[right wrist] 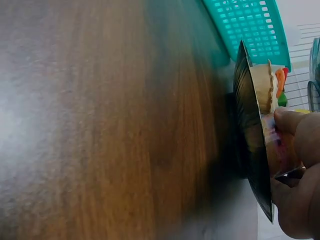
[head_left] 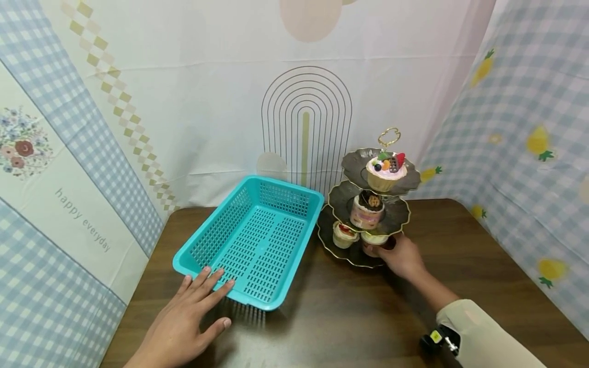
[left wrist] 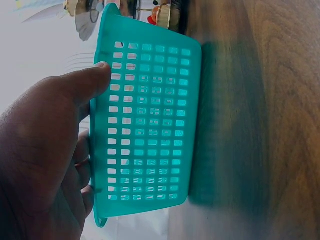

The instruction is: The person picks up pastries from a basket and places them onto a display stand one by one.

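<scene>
A turquoise plastic basket (head_left: 317,204) sits on the table, its holed near wall (left wrist: 145,125) facing the left wrist view. My left hand (head_left: 184,312) lies with spread, straight fingers over its near-left rim. To the right is a three-tier cake stand (head_left: 338,197) with gold edges. On its bottom tier my right hand (head_left: 402,258) pinches a small cake in a pinkish wrapper (right wrist: 279,152), thumb on one side and fingers on the other. Beside that cake is a cupcake with red topping (head_left: 345,235). The middle tier bears a chocolate-topped cake (head_left: 366,210), the top tier a fruit-topped cupcake (head_left: 385,171).
The brown wooden table (head_left: 340,322) has a patterned white cloth (head_left: 221,112) hanging behind it. Checked cloths (head_left: 520,128) with lemon prints hang on the right. A gold loop handle (head_left: 389,137) tops the stand, and the upper tiers overhang the bottom one.
</scene>
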Demonstrator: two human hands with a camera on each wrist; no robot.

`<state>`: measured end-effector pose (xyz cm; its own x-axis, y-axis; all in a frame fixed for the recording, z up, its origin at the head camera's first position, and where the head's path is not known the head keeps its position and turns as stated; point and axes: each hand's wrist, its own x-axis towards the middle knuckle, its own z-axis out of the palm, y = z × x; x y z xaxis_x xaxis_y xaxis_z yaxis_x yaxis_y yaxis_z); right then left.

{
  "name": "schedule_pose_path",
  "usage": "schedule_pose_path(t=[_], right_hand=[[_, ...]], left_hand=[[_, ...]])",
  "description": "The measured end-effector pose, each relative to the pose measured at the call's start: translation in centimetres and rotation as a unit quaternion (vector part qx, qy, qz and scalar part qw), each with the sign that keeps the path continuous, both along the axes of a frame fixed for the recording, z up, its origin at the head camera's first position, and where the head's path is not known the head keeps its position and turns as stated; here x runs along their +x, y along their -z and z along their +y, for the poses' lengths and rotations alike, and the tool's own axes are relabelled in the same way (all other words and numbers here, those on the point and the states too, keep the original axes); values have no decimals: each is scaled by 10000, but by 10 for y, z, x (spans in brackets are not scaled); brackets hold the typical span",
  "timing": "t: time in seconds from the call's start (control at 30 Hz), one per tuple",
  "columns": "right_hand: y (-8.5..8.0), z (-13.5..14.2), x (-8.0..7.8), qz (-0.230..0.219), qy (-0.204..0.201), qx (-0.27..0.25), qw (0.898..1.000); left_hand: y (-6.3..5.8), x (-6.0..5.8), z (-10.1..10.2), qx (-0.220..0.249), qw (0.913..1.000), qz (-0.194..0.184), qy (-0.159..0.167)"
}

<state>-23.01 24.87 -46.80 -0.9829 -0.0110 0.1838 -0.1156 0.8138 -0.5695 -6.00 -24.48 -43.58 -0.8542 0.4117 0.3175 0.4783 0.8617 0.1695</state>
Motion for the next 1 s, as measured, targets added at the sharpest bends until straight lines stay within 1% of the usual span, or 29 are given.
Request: schedule_pose_path(t=[0.13, 0.33, 0.53, 0.7, 0.77, 0.9, 1.0], right_hand=[[1, -3, -3, -54, 90, -16, 9999], [1, -6, -8, -142, 134, 38, 9998], [2, -11, -7, -3, 71, -29, 10000], [-1, -11, 1, 58, -115, -106, 9999], [-4, -11, 6, 22, -102, -109, 9999], [-14, -12, 20, -72, -11, -71, 9999], [-24, -14, 33, -120, -112, 37, 9999]], left_hand=[[1, 0, -1, -4, 10000, 5, -4], [1, 1, -3, -12, 9999, -133, -58], [4, 2, -6, -189, 9998, 22, -49], [8, 4, -9, -435, 9985, 333, -78], [9, 3, -9, -493, 9975, 500, -64], [9, 1, -7, -446, 9957, 809, -20], [7, -2, -6, -315, 9947, 983, 0]])
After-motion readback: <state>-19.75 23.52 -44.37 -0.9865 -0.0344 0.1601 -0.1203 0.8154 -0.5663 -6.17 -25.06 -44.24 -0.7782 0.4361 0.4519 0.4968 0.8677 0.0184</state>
